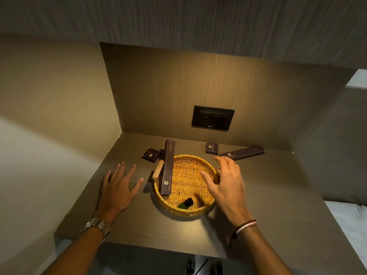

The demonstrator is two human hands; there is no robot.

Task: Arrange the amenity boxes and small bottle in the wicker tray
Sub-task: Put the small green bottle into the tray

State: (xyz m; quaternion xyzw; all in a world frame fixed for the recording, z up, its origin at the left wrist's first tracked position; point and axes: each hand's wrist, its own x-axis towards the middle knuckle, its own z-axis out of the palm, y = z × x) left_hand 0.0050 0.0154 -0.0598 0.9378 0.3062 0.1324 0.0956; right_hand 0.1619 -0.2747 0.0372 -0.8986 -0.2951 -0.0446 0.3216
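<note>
Barely begun: small bottle [186, 203] inside wicker tray [196, 212], long box [167, 167] across its left rim, three boxes [212, 148] near the shelf's [139, 221] back edge, left hand [119, 189] and right hand [226, 183] spread, empty.

one head view looks steeply down, close over the wicker tray [185, 210].

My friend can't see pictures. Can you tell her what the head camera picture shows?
A round wicker tray sits on a brown shelf, holding a small dark bottle, while one long box leans across its left rim. Two small boxes and another long box lie outside. The empty left hand and right hand hover open.
</note>
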